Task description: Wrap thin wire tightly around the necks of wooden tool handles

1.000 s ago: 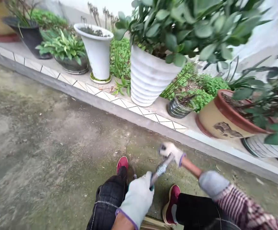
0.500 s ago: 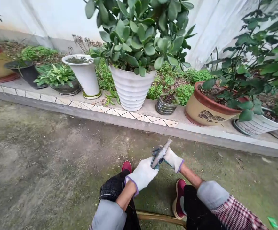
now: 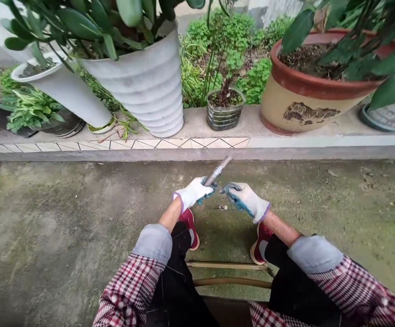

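Observation:
My left hand (image 3: 194, 190), in a white work glove with a blue-green coated palm, is closed around a grey rod (image 3: 217, 171). The rod slants up to the right, and its middle looks wrapped in something shiny and wire-like. Just right of it, my right hand (image 3: 245, 199), gloved the same way, has its fingers pinched together. A thin dark bit shows at its fingertips, too small to name. The two hands are a small gap apart, above the concrete between my shoes.
A low tiled ledge (image 3: 170, 144) runs across ahead. On it stand a ribbed white pot (image 3: 142, 91), a small glass-like planter (image 3: 225, 116) and a tan pot with a red rim (image 3: 296, 109). A small pale object (image 3: 223, 207) lies on the ground below my hands.
My right hand has come away from the rod to the right, and the left hand keeps hold of it. The view has shifted, bringing the ledge and pots closer.

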A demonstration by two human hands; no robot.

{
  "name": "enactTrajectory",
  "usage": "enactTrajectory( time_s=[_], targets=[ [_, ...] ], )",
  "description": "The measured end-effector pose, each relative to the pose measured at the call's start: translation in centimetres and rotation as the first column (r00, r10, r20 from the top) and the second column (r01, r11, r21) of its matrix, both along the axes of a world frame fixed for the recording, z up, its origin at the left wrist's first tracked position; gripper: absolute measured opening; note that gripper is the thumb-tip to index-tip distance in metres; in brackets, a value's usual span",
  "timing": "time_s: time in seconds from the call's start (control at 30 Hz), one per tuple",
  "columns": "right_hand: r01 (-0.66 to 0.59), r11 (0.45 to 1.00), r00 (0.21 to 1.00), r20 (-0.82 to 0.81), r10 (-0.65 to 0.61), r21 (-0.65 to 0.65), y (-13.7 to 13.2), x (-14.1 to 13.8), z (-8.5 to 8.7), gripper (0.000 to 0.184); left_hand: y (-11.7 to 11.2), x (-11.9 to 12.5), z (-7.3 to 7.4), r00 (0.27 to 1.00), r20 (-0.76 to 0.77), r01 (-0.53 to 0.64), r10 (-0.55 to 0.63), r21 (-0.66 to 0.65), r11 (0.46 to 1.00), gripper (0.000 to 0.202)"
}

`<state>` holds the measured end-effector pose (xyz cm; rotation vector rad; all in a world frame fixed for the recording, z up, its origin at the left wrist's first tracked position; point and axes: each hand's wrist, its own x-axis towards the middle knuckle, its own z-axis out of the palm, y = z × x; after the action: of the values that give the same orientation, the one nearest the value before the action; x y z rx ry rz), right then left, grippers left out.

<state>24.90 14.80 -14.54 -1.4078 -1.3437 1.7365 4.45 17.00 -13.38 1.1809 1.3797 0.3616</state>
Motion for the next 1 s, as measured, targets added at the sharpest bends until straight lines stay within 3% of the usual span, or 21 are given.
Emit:
enactTrajectory(
  time_s=[0.13,0.23,0.33,0.43,0.5,0.57,0.7,0.77,0.87,1.0],
  targets=[
    [-0.15,0.971,0.98,0.158,0.121,0.188,0.1,0.7,1.5,0.027,0.8,0.3,-2.9,0.968,-0.228,0.136,-0.105,0.122,0.983,0.018],
    [-0.218,0.937,0.948,0.286,0.137,0.273,0.9,1.7,2.5,0.025,0.4,0.3,-4.1,0.836,-0.498,0.365,-0.23,0.193,0.911,0.02],
    [-0.241,0.906,0.893,0.444,0.067,0.349,2.2,3.0,3.3,0.022,-0.4,0.1,-4.2,0.682,-0.663,0.531,-0.309,0.159,0.832,0.03],
    [-0.275,0.876,0.848,0.53,0.026,0.397,3.0,3.9,4.1,0.02,-1.1,0.3,-3.5,0.617,-0.699,0.599,-0.362,0.118,0.792,0.03],
    [-0.291,0.867,0.845,0.534,0.035,0.404,2.8,4.1,4.6,0.021,-1.4,0.8,-3.1,0.631,-0.667,0.615,-0.396,0.12,0.779,0.026],
    [-0.321,0.863,0.85,0.52,0.08,0.391,2.1,3.9,5.1,0.022,-1.7,1.7,-3.1,0.701,-0.585,0.588,-0.408,0.149,0.795,0.026],
    [-0.416,0.835,0.848,0.486,0.212,0.36,0.1,3.4,6.4,0.019,-2.3,4.5,-3.7,0.901,-0.306,0.379,-0.309,0.205,0.902,0.036],
    [-0.433,0.824,0.845,0.481,0.232,0.364,-0.7,3.6,7.0,0.018,-2.5,5.9,-3.7,0.94,-0.228,0.308,-0.255,0.235,0.922,0.037],
    [-0.399,0.835,0.833,0.531,0.156,0.38,-1.2,4.9,8.0,0.016,-2.8,7.2,-3.0,0.916,-0.285,0.36,-0.283,0.271,0.893,0.037],
    [-0.359,0.84,0.797,0.602,0.048,0.407,-1.7,7.0,9.4,0.015,-3.1,7.3,-1.5,0.783,-0.496,0.54,-0.376,0.241,0.807,0.039]
  ],
)
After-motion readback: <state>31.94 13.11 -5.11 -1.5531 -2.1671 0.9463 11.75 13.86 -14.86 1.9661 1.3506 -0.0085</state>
